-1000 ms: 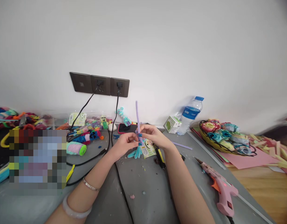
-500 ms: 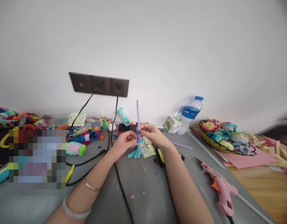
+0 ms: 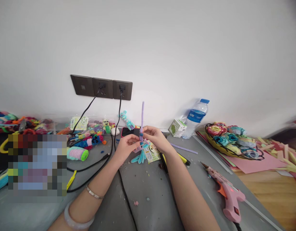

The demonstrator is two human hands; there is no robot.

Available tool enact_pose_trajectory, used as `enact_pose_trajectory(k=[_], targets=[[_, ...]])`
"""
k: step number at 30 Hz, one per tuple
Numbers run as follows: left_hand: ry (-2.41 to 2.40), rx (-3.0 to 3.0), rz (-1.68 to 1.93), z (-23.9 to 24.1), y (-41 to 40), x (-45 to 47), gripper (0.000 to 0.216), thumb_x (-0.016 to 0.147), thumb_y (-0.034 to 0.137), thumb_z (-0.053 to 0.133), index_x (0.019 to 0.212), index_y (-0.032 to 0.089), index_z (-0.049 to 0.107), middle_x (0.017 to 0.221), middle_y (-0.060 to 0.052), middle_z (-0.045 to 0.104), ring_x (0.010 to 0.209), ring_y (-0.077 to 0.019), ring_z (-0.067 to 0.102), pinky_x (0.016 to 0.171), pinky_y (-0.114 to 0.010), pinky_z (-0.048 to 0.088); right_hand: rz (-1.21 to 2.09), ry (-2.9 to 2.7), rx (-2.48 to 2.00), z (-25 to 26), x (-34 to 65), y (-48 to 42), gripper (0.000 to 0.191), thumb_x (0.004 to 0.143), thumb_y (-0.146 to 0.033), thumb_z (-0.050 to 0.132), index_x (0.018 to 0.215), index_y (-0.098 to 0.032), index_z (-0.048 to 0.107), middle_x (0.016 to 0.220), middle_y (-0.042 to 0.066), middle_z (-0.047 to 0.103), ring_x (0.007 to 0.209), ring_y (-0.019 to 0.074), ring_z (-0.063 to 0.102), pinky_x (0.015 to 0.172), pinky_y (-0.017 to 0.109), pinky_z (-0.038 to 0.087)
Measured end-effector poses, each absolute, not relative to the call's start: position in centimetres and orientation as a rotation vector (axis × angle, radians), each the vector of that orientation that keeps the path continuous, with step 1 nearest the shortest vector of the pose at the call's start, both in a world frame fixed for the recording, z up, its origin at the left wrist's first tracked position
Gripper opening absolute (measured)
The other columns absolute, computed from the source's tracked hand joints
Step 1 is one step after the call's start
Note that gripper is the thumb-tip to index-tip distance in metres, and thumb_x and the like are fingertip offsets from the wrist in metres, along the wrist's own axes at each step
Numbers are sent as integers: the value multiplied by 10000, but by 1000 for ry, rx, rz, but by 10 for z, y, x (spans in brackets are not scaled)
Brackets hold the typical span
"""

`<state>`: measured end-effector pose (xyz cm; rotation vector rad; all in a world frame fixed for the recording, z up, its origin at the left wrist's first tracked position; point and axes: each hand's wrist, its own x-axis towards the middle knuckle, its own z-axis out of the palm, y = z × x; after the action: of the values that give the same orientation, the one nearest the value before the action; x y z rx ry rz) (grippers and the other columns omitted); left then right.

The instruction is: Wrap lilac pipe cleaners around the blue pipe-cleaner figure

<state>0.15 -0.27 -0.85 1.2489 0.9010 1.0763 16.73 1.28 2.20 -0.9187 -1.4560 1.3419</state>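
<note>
Between my two hands a purple pipe cleaner (image 3: 142, 115) stands almost upright, its free end pointing up. My left hand (image 3: 128, 146) pinches its lower part from the left. From the right, my right hand (image 3: 154, 138) closes its fingertips on the same pipe cleaner slightly higher. Below the fingertips hang light-blue fuzzy loops (image 3: 139, 158); how they join the purple piece is partly hidden. Behind them lies a green-and-white printed card (image 3: 151, 154). Under my right wrist, yellow-and-black tool handles (image 3: 184, 158) show in part. Another purple pipe cleaner (image 3: 185, 148) lies flat to the right.
A pink glue gun (image 3: 231, 195) lies at the right, near a bundle of paper flowers (image 3: 231, 141). A water bottle (image 3: 196, 118) and a small box (image 3: 177, 128) stand by the wall. Black cables (image 3: 125, 192) cross the table. Colourful pipe-cleaner figures (image 3: 90, 141) and a phone (image 3: 130, 132) lie left.
My right hand has shifted slightly left and its fingers have changed their grip. The upright pipe cleaner's top now leans a little right. More of the yellow-and-black handles shows.
</note>
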Motion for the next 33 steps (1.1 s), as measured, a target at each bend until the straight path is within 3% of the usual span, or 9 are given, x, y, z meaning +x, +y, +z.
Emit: enact_pose_trajectory(k=[12, 33], targets=[[1023, 1296, 1107, -4, -5, 1, 179, 681, 253, 714, 816, 135, 708, 654, -33, 691, 485, -117, 566, 524, -247, 483, 1239, -1463, -969, 14, 163, 20, 278, 682, -373, 770, 792, -162, 627, 694, -7, 605, 615, 110, 538, 598, 249, 416], [966, 1161, 1037, -10, -1, 1, 267, 644, 303, 774, 835, 125, 720, 697, -61, 720, 553, -131, 592, 572, -262, 502, 1210, -1432, -987, 6, 157, 25, 285, 625, -371, 793, 738, -159, 639, 678, 2, 637, 611, 122, 588, 605, 257, 468]])
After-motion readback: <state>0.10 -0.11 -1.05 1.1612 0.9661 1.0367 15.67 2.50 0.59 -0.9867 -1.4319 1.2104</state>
